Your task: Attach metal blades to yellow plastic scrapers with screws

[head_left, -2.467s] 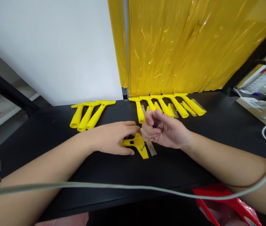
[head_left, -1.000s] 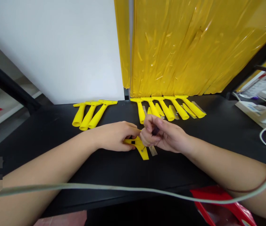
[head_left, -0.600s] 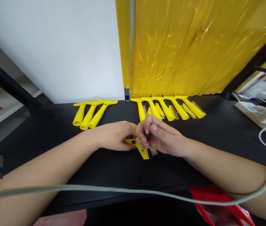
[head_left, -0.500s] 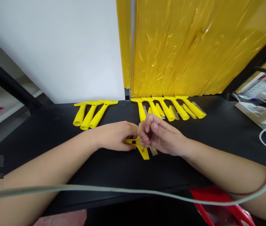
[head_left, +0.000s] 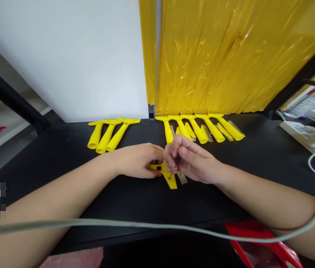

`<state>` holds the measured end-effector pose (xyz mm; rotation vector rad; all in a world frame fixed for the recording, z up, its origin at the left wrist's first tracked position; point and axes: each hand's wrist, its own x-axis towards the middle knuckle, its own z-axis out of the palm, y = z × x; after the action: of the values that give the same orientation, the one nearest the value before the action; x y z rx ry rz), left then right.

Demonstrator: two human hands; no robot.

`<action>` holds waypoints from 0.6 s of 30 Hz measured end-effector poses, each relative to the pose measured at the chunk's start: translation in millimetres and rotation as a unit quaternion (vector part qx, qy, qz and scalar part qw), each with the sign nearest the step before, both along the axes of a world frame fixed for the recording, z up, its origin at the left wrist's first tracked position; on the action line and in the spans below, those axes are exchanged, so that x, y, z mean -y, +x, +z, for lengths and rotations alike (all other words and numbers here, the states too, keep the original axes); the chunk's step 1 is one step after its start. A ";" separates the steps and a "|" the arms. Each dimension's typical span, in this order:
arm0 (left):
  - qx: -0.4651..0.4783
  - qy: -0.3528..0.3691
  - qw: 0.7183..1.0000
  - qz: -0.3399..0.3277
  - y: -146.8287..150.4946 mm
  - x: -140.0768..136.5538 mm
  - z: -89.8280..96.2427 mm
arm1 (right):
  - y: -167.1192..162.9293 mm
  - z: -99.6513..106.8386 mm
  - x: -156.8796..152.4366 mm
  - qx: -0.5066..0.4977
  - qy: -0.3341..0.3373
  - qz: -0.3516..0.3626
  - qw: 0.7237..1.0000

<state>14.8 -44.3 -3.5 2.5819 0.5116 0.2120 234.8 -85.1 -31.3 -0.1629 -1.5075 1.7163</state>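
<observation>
My left hand (head_left: 143,160) grips a yellow plastic scraper (head_left: 171,182) by its body, pressing it onto the black shelf; the far part is hidden behind my fingers. My right hand (head_left: 192,158) is curled around a small screwdriver (head_left: 171,176), its handle mostly hidden in my fingers. The thin shaft points down at a screw on the scraper head. Beside the scraper, under my right hand, lies a flat metal blade (head_left: 182,179).
Three yellow scrapers (head_left: 114,137) lie at the back left. Several more scrapers (head_left: 199,132) and blades lie behind my right hand. A pale cable (head_left: 135,225) crosses in front of the black shelf (head_left: 113,208). Yellow-wrapped (head_left: 216,56) and white panels (head_left: 76,56) stand behind.
Both hands stay almost in place on the scraper and the screwdriver. The fingers of my right hand have shifted slightly, and the screwdriver shaft shows a little more clearly.
</observation>
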 end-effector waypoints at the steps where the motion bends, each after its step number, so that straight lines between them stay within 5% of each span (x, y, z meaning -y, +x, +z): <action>1: -0.004 -0.005 1.000 -0.005 0.0 0.0 1.6 | 1.6 -0.9 -0.6 0.009 0.025 -0.009 1.000; 9: -0.041 0.019 0.998 0.050 -2.9 0.8 18.3 | 19.7 12.0 -5.2 0.029 0.191 -0.080 0.978; 14: -0.043 0.037 0.997 0.060 -3.5 2.0 20.6 | 35.3 29.7 -6.3 0.147 0.362 -0.132 0.911; 18: -0.047 0.039 0.997 0.054 -2.6 2.0 18.7 | 40.4 33.5 -3.9 0.207 0.412 -0.139 0.876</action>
<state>12.1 -46.3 15.2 2.6512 0.6914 0.1502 275.2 -81.3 2.2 -0.2869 -2.2768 0.7219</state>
